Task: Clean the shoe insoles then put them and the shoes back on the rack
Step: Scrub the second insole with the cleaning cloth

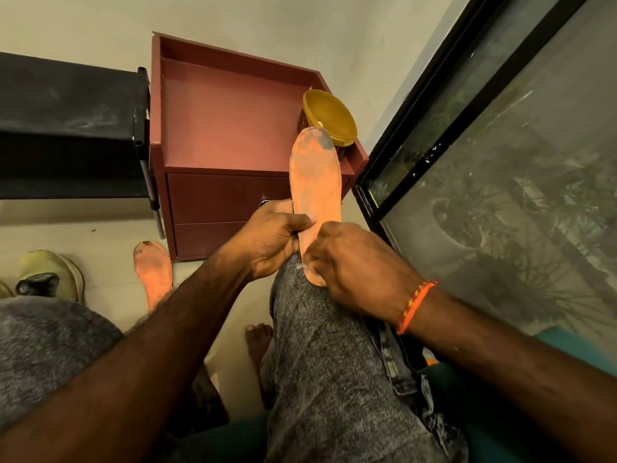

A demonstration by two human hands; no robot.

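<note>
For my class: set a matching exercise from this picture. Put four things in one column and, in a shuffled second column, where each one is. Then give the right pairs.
Things
1. orange insole
2. second insole
3. yellow bowl
4. yellow-green shoe

Places
A. on the floor at the far left edge of the view
B. on the red cabinet, near its right edge
C. held over the knee by the left hand and right hand
D. flat on the floor in front of the cabinet's left corner

Pairs: 1-C, 2-D, 3-B, 4-A
</note>
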